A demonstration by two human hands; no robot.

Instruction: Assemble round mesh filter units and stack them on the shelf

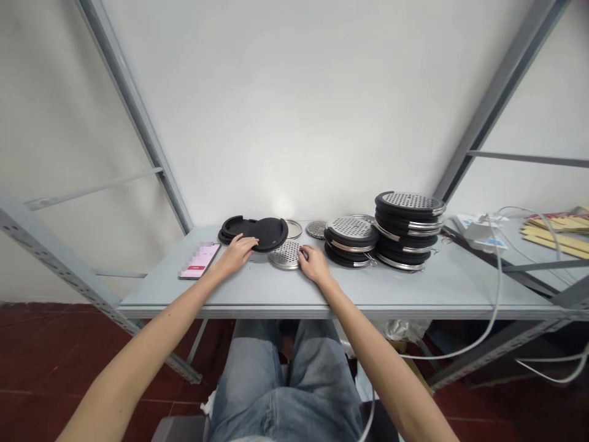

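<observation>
My left hand (240,253) grips the near left edge of a black round rubber-like cover (270,232), which is slightly raised and tilted. Behind it lie other black round covers (230,226), partly overlapped. With curled fingers, my right hand (315,263) holds the right rim of a perforated metal disc (285,254) on the table; its fingertips are partly hidden. A thin metal ring (293,229) lies behind the black cover, partly hidden by it. Another perforated metal disc (316,229) rests farther back, beyond my right hand.
To the right stand a shorter stack (351,242) and a taller stack (408,230) of black-rimmed perforated discs with metal bands. A phone (199,261) lies at the left on the grey table (276,294). A white cable (497,288) hangs over the right side. Metal posts flank the table.
</observation>
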